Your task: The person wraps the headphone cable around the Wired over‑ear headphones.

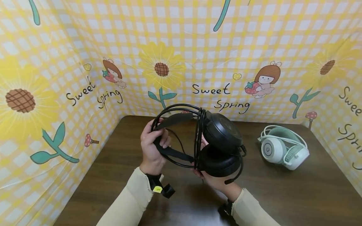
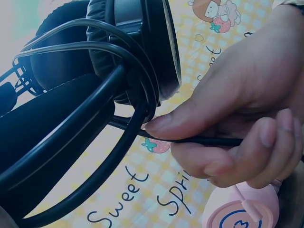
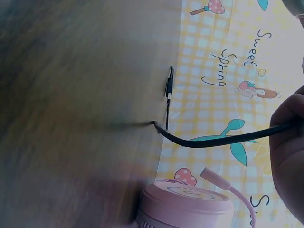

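A black over-ear headset [image 1: 223, 128] is held up over the table, its microphone boom [image 1: 234, 179] pointing down. My left hand [image 1: 152, 144] grips the headband, fingers curled round the band and its padded strap. Several turns of black cable [image 1: 199, 135] wrap across the headset between the band and the ear cups. Under the ear cups is my right hand [image 1: 210, 180], mostly covered by them in the head view. The left wrist view shows that right hand [image 2: 247, 104] pinching the cable [image 2: 204, 140] between thumb and fingers. From it the cable [image 3: 213, 142] hangs towards the table.
A pale green and white headset [image 1: 285, 149] lies at the table's right. Behind the black one, a pink headset [image 3: 185, 204] with a microphone sits on the table. A black cable end with a plug [image 3: 169, 88] lies farther back. Patterned cloth [image 1: 198, 62] walls the brown table [image 1: 113, 175].
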